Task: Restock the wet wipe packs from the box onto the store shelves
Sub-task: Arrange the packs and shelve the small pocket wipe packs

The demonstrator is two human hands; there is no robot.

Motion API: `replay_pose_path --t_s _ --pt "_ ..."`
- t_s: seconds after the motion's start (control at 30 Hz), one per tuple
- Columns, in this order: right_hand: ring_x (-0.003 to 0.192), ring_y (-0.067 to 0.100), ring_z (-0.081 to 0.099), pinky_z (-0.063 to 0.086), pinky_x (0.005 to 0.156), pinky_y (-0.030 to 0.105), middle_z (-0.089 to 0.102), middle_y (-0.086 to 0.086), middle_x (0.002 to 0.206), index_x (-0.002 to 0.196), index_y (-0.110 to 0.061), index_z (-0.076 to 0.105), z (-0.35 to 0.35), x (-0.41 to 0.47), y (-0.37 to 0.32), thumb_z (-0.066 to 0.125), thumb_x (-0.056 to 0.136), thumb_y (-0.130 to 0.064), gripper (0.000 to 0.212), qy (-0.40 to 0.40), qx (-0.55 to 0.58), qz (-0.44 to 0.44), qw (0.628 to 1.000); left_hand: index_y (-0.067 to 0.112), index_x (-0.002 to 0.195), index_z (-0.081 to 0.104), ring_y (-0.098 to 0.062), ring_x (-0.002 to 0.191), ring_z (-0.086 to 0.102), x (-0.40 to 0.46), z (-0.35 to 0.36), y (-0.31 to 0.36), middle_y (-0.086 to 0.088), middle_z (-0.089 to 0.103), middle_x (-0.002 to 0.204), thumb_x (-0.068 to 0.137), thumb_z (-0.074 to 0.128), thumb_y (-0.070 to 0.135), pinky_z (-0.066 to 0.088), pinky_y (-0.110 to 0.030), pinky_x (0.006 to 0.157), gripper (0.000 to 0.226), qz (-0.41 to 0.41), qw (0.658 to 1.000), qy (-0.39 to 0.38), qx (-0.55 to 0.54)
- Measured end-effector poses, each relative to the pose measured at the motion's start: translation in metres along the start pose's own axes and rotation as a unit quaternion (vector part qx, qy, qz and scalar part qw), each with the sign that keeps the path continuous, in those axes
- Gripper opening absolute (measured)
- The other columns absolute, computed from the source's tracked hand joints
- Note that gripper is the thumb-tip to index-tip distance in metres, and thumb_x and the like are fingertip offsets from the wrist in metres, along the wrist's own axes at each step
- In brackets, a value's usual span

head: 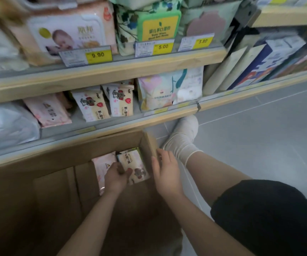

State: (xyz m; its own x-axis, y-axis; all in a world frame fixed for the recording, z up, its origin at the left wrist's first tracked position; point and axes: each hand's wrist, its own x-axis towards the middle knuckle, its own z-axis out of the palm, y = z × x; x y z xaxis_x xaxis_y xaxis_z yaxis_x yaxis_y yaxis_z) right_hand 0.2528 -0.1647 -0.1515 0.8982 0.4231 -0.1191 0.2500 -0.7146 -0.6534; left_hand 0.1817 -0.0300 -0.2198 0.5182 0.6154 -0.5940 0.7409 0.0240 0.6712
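Both forearms reach down from the near edge of the view into the cardboard box (60, 182), which stands on the floor against the lowest shelf edge. Left hand (116, 175) is curled round the near end of a cream wet wipe pack (135, 166) printed with a bear, probably to lift it out. That pack lies in the box's far right corner, beside a pink pack (102, 168) partly covered by the same hand. Right hand (164, 169) rests with relaxed, fairly straight fingers on the box's right wall, holding nothing, likely to steady the box.

On the lower shelf (112, 124) stand two matching bear packs (91, 105), leaning near its middle, with a gap to their left beside some pink packs (47, 110); that seems the destination. The shelf's front lip overhangs the box's far edge, so a lifted pack must clear it. A socked foot (183, 137) sits just right of the box.
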Motion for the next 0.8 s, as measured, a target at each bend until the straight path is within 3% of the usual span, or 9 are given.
replay_pose_path --t_s 0.1,0.2,0.23,0.3,0.33,0.43,0.57,0.73,0.8 --pt "0.111 0.017 0.048 0.043 0.096 0.034 0.053 0.003 0.117 0.124 -0.012 0.052 -0.003 0.002 -0.006 0.047 0.096 -0.026 0.032 0.022 -0.019 -0.026 0.999 0.018 0.091 0.053 -0.022 0.082 0.061 -0.016 -0.032 -0.007 -0.005 0.062 0.089 0.08 0.072 0.017 0.052 -0.034 0.075 0.022 0.015 0.999 0.009 -0.043" --pt "0.107 0.018 0.047 0.039 0.098 0.032 0.054 0.005 0.115 0.119 -0.012 0.055 0.0 0.003 -0.027 0.056 0.087 -0.01 0.032 0.056 -0.058 -0.119 0.99 0.013 0.096 0.054 -0.013 0.074 0.06 -0.031 -0.067 -0.02 -0.005 0.064 0.088 0.081 0.07 0.01 0.054 -0.023 0.059 0.022 0.017 0.994 0.024 -0.101" --pt "0.106 0.017 0.047 0.037 0.096 0.029 0.055 0.005 0.115 0.117 -0.012 0.056 0.004 0.002 -0.035 0.057 0.084 -0.009 0.033 0.051 -0.072 -0.163 0.983 0.014 0.096 0.055 -0.014 0.078 0.061 -0.035 -0.079 -0.025 -0.005 0.064 0.091 0.081 0.07 0.009 0.055 -0.024 0.061 0.022 0.014 0.992 0.032 -0.117" --pt "0.106 0.015 0.049 0.037 0.094 0.025 0.052 0.004 0.12 0.119 -0.014 0.054 0.017 -0.002 -0.049 0.053 0.087 -0.013 0.033 -0.011 -0.074 -0.203 0.976 0.017 0.096 0.056 -0.02 0.088 0.062 -0.04 -0.1 -0.039 -0.005 0.064 0.098 0.079 0.072 0.012 0.056 -0.04 0.077 0.024 -0.004 0.99 0.051 -0.132" --pt "0.107 0.016 0.051 0.039 0.092 0.024 0.049 0.002 0.125 0.123 -0.014 0.052 0.024 -0.005 -0.053 0.051 0.09 -0.016 0.033 -0.055 -0.066 -0.185 0.979 0.017 0.096 0.056 -0.021 0.09 0.062 -0.042 -0.109 -0.044 -0.005 0.064 0.098 0.079 0.073 0.012 0.055 -0.045 0.08 0.024 -0.01 0.988 0.06 -0.141" --pt "0.113 0.022 0.053 0.044 0.092 0.031 0.039 0.003 0.135 0.134 -0.015 0.04 0.055 -0.007 -0.044 0.052 0.094 -0.025 0.043 -0.148 -0.061 -0.049 0.986 0.017 0.092 0.055 -0.013 0.082 0.06 -0.045 -0.127 -0.055 -0.001 0.062 0.09 0.08 0.07 0.007 0.053 -0.041 0.08 0.022 -0.01 0.984 0.084 -0.155" --pt "0.119 0.032 0.049 0.043 0.094 0.038 0.035 0.012 0.139 0.137 -0.01 0.033 0.088 0.005 -0.025 0.058 0.09 -0.024 0.055 -0.175 -0.074 0.063 0.98 0.022 0.088 0.055 -0.019 0.084 0.061 -0.04 -0.136 -0.074 0.003 0.062 0.087 0.08 0.07 0.006 0.053 -0.045 0.08 0.023 -0.005 0.985 0.081 -0.151" --pt "0.116 0.037 0.05 0.045 0.087 0.041 0.032 0.013 0.136 0.144 -0.015 0.02 0.115 0.028 -0.01 0.065 0.083 -0.04 0.079 -0.182 -0.13 0.152 0.963 0.019 0.093 0.055 -0.008 0.081 0.059 -0.029 -0.131 -0.094 0.005 0.062 0.088 0.081 0.07 0.01 0.053 -0.028 0.064 0.021 -0.011 0.988 0.065 -0.137" --pt "0.115 0.036 0.05 0.045 0.085 0.041 0.031 0.012 0.136 0.146 -0.018 0.014 0.124 0.034 -0.007 0.065 0.082 -0.045 0.086 -0.183 -0.17 0.153 0.956 0.018 0.096 0.055 -0.009 0.082 0.06 -0.025 -0.129 -0.099 0.004 0.063 0.089 0.081 0.07 0.011 0.053 -0.029 0.064 0.022 -0.019 0.988 0.062 -0.142"
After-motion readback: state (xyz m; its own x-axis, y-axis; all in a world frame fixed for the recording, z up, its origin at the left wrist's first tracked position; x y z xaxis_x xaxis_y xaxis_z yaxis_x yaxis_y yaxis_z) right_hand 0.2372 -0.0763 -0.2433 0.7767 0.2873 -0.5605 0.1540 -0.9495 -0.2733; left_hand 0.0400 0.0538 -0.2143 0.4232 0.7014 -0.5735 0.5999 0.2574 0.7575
